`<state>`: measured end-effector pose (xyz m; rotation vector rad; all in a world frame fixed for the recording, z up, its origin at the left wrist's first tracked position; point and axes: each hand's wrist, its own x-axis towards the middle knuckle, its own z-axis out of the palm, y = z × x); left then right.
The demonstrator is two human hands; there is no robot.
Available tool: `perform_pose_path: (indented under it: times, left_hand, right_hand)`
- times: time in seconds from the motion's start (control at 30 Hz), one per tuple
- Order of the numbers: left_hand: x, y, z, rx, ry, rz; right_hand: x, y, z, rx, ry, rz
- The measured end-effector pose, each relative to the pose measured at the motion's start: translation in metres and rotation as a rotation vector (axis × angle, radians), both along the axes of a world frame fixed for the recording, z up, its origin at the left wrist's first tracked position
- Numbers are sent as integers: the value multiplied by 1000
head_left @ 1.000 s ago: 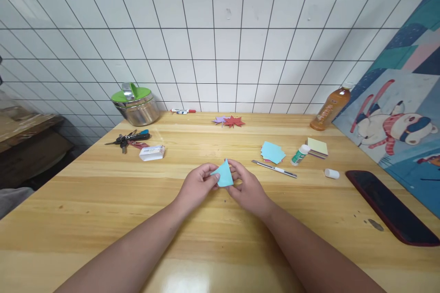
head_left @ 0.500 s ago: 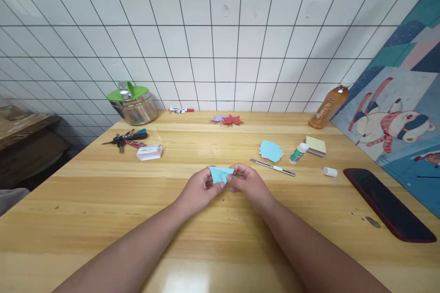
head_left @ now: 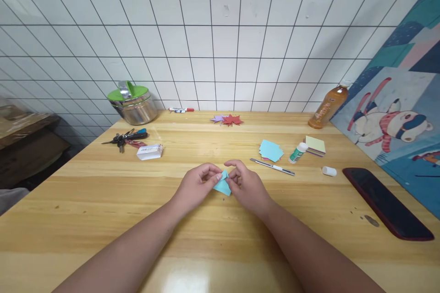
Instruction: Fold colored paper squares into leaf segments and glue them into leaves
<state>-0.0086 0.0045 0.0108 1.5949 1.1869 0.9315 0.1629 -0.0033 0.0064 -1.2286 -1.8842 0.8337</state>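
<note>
A small folded piece of light blue paper (head_left: 222, 187) is between my two hands, over the middle of the wooden table. My left hand (head_left: 198, 184) pinches its upper left edge between thumb and fingers. From the other side, my right hand (head_left: 248, 187) grips the upper right edge with thumb and fingertips, its index finger raised and curved. Part of the paper's top is covered by the fingertips. To the right of my right hand lie a slim craft knife (head_left: 272, 166) and a stack of light blue paper pieces (head_left: 271, 150).
A glue stick (head_left: 298, 153), its white cap (head_left: 329, 171), a paper pad (head_left: 315, 145), a phone (head_left: 387, 203) and a drink bottle (head_left: 328, 107) are on the right. Paper leaves (head_left: 233, 120) lie at the back. Keys (head_left: 125, 138), a small box (head_left: 150, 152) and a green-lidded pot (head_left: 134, 105) stand left.
The blue paper has been turned, so its wide part now points down toward me. My fingers have shifted to its upper edge.
</note>
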Motion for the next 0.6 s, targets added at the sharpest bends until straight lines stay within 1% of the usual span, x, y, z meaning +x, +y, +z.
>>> perform_pose_path:
  times: [0.17,0.23,0.37,0.43,0.53,0.6]
  left_hand:
    - [-1,0,-3,-7,75,-79]
    - [0,1,-3,0,62,-60]
    - [0,3,-3,-16,-34,-33]
    - [0,3,-4,-31,-53,-33]
    - [0,2,-5,-57,-27,-50]
    - [0,1,-7,-52,24,-49]
  right_hand:
    - [1,-1,2,5,-14,23]
    - [1,-1,2,-40,24,-3]
    - [0,2,1,-169,107,-31]
    - [0,3,0,-197,108,-41]
    - [2,4,0,-181,47,-65]
    - [4,2,1,-113,-40,-42]
